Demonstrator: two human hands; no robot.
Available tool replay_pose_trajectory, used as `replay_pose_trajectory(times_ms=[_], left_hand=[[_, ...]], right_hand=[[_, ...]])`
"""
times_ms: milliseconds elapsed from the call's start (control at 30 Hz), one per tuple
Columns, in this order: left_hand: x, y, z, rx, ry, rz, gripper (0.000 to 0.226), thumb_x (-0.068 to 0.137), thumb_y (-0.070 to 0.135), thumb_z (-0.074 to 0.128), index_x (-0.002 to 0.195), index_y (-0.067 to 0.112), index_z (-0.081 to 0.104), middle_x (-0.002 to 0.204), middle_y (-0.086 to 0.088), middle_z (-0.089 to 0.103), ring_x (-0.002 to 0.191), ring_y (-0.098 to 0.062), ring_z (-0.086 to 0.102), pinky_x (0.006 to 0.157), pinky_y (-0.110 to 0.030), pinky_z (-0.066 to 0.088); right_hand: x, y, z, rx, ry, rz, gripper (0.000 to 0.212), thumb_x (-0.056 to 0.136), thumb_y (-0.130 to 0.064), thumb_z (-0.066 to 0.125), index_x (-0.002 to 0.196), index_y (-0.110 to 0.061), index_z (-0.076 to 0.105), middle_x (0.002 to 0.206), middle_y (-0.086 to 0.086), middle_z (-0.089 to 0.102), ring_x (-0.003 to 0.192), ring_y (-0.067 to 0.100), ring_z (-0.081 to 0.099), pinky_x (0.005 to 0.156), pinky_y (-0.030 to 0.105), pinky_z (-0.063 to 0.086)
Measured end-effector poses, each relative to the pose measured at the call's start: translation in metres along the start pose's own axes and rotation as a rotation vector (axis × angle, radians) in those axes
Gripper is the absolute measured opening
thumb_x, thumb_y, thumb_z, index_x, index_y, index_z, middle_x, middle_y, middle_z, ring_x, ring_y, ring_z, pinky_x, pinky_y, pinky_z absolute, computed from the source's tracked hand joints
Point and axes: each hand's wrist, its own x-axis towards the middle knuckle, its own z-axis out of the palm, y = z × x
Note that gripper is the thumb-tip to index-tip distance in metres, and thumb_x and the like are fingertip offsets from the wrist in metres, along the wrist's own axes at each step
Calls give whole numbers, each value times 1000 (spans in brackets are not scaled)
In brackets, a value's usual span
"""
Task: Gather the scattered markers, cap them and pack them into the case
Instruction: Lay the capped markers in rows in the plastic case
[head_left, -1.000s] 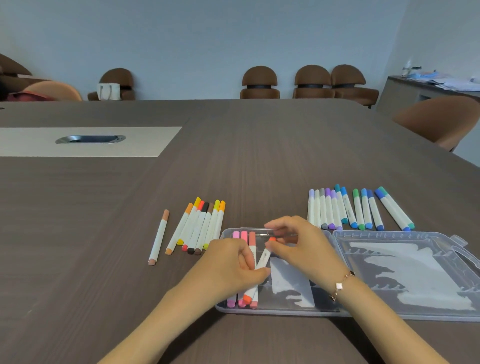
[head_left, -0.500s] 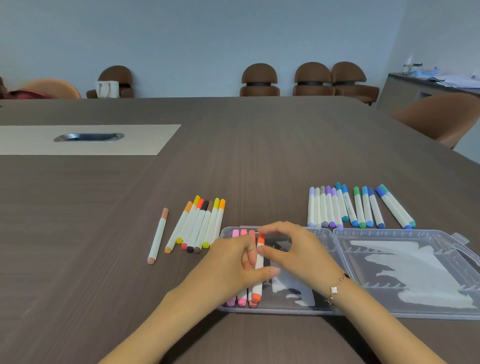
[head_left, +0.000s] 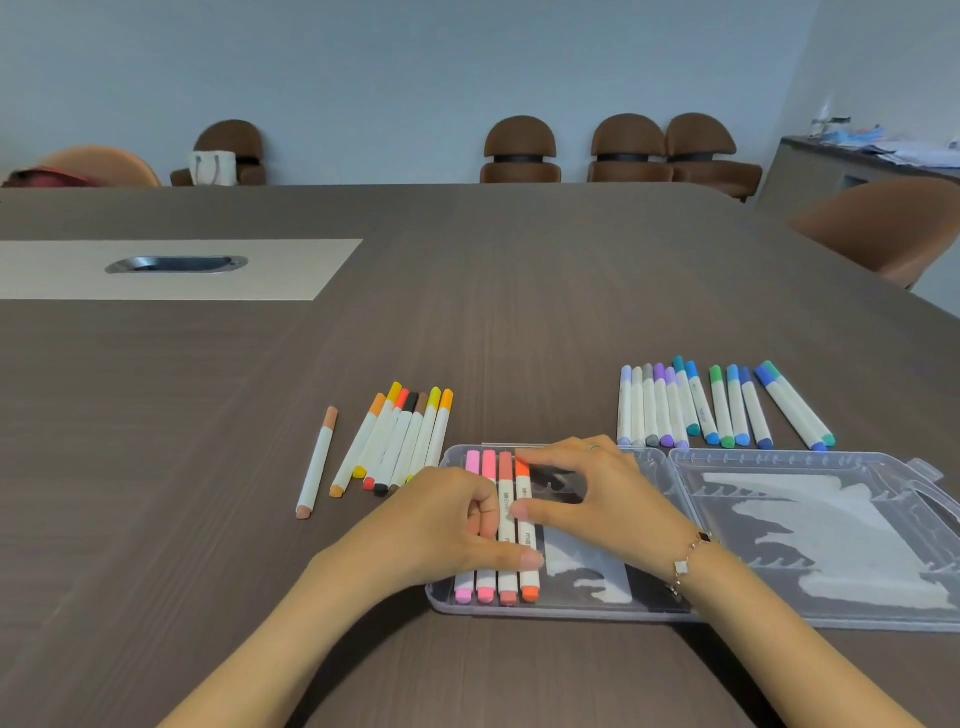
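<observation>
Orange marker (head_left: 525, 530) lies fourth in the case (head_left: 649, 613), pinched by right hand (head_left: 597, 499); left hand (head_left: 447, 525) curled, thumb pressing its lower barrel.

On the tabletop (head_left: 519, 322) an open clear case (head_left: 810, 618) lies at five o'clock. Four markers (head_left: 496, 584) fill its left end. The left hand (head_left: 452, 525) and right hand (head_left: 597, 493) press the orange marker (head_left: 529, 582). Warm-coloured markers (head_left: 400, 441) lie at ten o'clock of the case, blue and purple markers (head_left: 717, 410) at twelve.
</observation>
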Motion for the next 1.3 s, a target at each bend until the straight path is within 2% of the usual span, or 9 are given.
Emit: replay_pose_trajectory(times_ms=[300, 433, 500, 600, 700, 933, 1067, 1167, 1300], left_hand=[[1, 0, -4, -14, -35, -33, 31, 77, 45, 71, 66, 23, 52, 68, 12, 56, 63, -3, 53, 57, -14, 43], [16, -37, -27, 6, 537, -174, 21, 86, 35, 64, 72, 21, 56, 74, 4, 60, 73, -10, 56, 62, -16, 33], [21, -61, -34, 103, 681, -259, 10, 88, 26, 60, 80, 21, 59, 83, 2, 59, 79, -14, 55, 60, -19, 35], [26, -79, -34, 173, 639, -361, 5, 88, 25, 58, 86, 23, 61, 92, -1, 57, 75, -13, 55, 59, -21, 39], [27, -76, -34, 202, 655, -385, 6, 89, 27, 59, 86, 23, 60, 93, 0, 57, 72, -12, 54, 54, -18, 36], [20, -66, -39, 460, 516, -535, 17, 88, 32, 59, 87, 16, 66, 95, -1, 58, 77, -14, 55, 66, -26, 50], [17, -60, -37, 585, 459, -569, 24, 89, 35, 60, 101, 16, 67, 104, -1, 59, 79, -13, 53, 67, -23, 49], [15, -58, -36, 525, 451, -604, 28, 87, 33, 62, 103, 11, 67, 92, -3, 62, 73, -14, 58, 62, -23, 50], [7, -51, -49, 112, 569, -503, 18, 81, 28, 66, 79, 11, 71, 78, -3, 69, 75, -15, 65, 61, -24, 49]], right_hand=[[-4, -3, -1, -98, -41, -15, 58, 78, -57, 57, 132, -43, 44, 123, -21, 45, 116, 3, 34, 105, 34, 29], [-5, -1, -2, -96, -31, -17, 63, 70, -69, 49, 129, -47, 44, 118, -24, 44, 113, 1, 35, 104, 33, 31], [-5, 0, -3, -69, 2, -33, 56, 69, -70, 49, 122, -51, 47, 114, -24, 45, 112, 2, 37, 103, 31, 32], [-6, 0, -5, -41, 44, -71, 28, 79, -54, 58, 102, -59, 43, 109, -24, 47, 110, 3, 38, 101, 28, 33], [-7, -1, -6, -4, 92, -76, 26, 82, -48, 60, 91, -62, 40, 105, -28, 45, 109, 2, 39, 96, 22, 32], [-7, 1, -6, -41, 89, -76, 29, 84, -45, 58, 112, -48, 52, 110, -27, 44, 112, 1, 37, 94, 18, 28], [-7, 2, -6, -52, 107, -71, 24, 88, -39, 57, 106, -51, 47, 109, -26, 43, 109, 0, 36, 91, 15, 26], [-7, 4, -9, -19, 153, -46, 23, 90, -33, 56, 112, -39, 57, 108, -23, 46, 109, 1, 39, 86, 7, 28], [-7, 3, -15, 120, 246, 16, 28, 92, -29, 54, 119, -32, 57, 110, -20, 54, 102, -4, 48, 78, 3, 34]])
